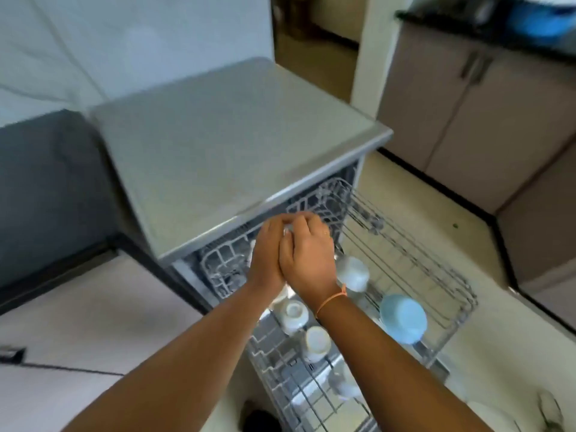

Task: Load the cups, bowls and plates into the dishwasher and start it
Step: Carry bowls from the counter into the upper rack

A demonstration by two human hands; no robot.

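Note:
The dishwasher (218, 145) stands open with its wire rack (436, 275) pulled out toward me. My left hand (267, 257) and my right hand (308, 254) are pressed together over the rack's far left corner. Both close around a small white cup (288, 229), of which only a sliver shows between the fingers. Upside down in the rack sit three white cups (353, 272) (293, 316) (317, 342), a light blue bowl (403, 318) and a clear glass (343, 386). My right wrist wears an orange band.
Brown cabinets (467, 120) under a dark counter line the right side, across a strip of pale floor. A dark grey appliance (46, 188) stands to the left of the dishwasher. A white dish (489, 416) shows at the bottom right corner. The picture is motion-blurred.

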